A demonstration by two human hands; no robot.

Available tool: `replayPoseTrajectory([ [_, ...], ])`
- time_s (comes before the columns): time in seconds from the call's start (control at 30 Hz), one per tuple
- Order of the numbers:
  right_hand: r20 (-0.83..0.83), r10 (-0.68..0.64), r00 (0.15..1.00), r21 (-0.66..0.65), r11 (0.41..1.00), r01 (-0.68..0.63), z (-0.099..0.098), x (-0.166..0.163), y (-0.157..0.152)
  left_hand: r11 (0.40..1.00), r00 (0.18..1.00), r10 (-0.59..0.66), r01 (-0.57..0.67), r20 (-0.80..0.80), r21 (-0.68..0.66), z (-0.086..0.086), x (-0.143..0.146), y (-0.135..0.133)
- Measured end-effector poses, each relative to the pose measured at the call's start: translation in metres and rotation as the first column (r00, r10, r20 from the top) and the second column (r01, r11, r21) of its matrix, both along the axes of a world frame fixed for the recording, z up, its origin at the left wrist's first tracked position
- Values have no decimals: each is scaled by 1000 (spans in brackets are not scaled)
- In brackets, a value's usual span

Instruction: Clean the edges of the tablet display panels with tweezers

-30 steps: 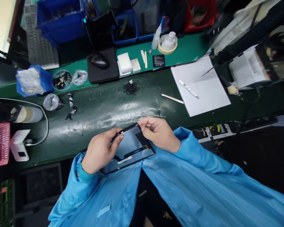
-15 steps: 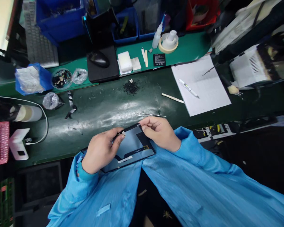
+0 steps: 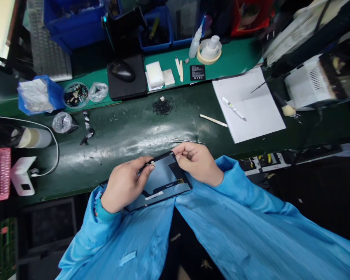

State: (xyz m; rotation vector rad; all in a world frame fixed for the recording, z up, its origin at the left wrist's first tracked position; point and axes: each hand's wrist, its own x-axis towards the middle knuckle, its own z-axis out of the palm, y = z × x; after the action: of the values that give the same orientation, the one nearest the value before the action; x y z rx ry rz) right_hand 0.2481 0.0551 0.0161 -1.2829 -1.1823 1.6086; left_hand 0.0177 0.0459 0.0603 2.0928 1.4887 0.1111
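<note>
A tablet screen panel is tilted against the bench's front edge, close to my body. Its grey-blue back faces up, with a black flex strip and a white label along the lower side. My left hand grips the panel's far edge on the left, thumb on top near a small pale piece. At the far right corner, my right hand pinches the edge between thumb and curled fingers. The undersides of both hands' fingers are hidden. Just beyond the panel lie thin metal tweezers.
A heap of black crumbs lies on the dark green bench. Farther right are a pale stick and a pen on white paper. A mouse, dropper bottle and blue bins stand behind.
Both hands keep their hold on the screen panel, almost unmoved. The view has shifted very slightly.
</note>
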Motion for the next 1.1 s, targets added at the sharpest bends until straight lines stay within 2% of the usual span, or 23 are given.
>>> replayPoseTrajectory([
  [0.47, 10, -18, 1000, 41, 999, 17, 2, -2, 0, 999, 1000, 7, -7, -7, -33, 2, 0, 1],
  [0.73, 44, 0, 999, 60, 998, -3, 6, 1, -2, 1000, 1000, -8, 8, -9, 26, 3, 1, 0],
  [0.93, 110, -45, 993, 94, 995, 34, 6, -1, -5, 998, 998, -18, 22, -61, 65, 6, 4, -4],
  [1.1, 102, -28, 994, 75, 997, 20, 8, 1, -6, 995, 997, -26, 33, -71, 99, 8, 6, -6],
])
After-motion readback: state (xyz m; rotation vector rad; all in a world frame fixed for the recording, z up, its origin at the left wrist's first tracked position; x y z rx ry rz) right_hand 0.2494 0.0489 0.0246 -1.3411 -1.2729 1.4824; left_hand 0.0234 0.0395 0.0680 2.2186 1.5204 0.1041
